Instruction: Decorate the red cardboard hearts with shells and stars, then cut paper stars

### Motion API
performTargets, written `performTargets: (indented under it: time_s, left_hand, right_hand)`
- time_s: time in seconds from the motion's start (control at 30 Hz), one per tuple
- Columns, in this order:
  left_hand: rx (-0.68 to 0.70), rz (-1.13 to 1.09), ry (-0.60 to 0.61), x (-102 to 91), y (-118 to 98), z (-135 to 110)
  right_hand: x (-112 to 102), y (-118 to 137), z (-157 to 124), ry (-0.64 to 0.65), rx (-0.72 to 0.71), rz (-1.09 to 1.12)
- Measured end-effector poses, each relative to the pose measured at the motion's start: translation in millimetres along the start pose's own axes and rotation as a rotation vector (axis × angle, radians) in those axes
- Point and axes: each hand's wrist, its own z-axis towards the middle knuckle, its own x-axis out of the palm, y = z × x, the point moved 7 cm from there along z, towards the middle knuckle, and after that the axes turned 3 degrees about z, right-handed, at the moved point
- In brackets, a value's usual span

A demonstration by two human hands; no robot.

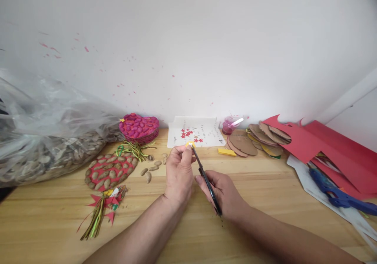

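Observation:
Between the thumb and fingers of my left hand (180, 172) is a small yellow paper piece (191, 143) with a white star shape on it. My right hand (222, 191) grips a pair of black-handled scissors (209, 185), whose blades point up and away and reach the paper's edge. Beyond my hands, several small red stars (186, 133) lie on a white printed sheet (173, 138) against the wall. A folded yellow paper strip (226, 152) rests to the right of my left hand.
Left are a big clear bag (64, 150) of peanuts, a pink peanut-covered piece (139, 126), a red peanut-studded disc (110, 172) and stringy tassels (96, 221). Right stand a pink paint cup (229, 126), cardboard discs (243, 143), red card (332, 150) and a blue glue gun (338, 195).

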Motion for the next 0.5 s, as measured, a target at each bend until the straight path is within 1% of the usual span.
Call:
performTargets:
  time_s: [0.17, 0.37, 0.5]
  left_hand:
    - [0.009, 0.004, 0.006, 0.5, -0.7, 0.2]
    - [-0.001, 0.009, 0.014, 1.4, -1.5, -0.1]
    - [0.018, 0.014, 0.03, 1.6, -1.7, 0.7]
  right_hand:
    - [-0.5, -3.2, 2.3, 0.003, -0.017, -0.041]
    - [-1.2, -3.1, 2.5, 0.013, -0.03, -0.03]
    - [1.5, -3.9, 1.6, 0.024, 0.016, 0.023]
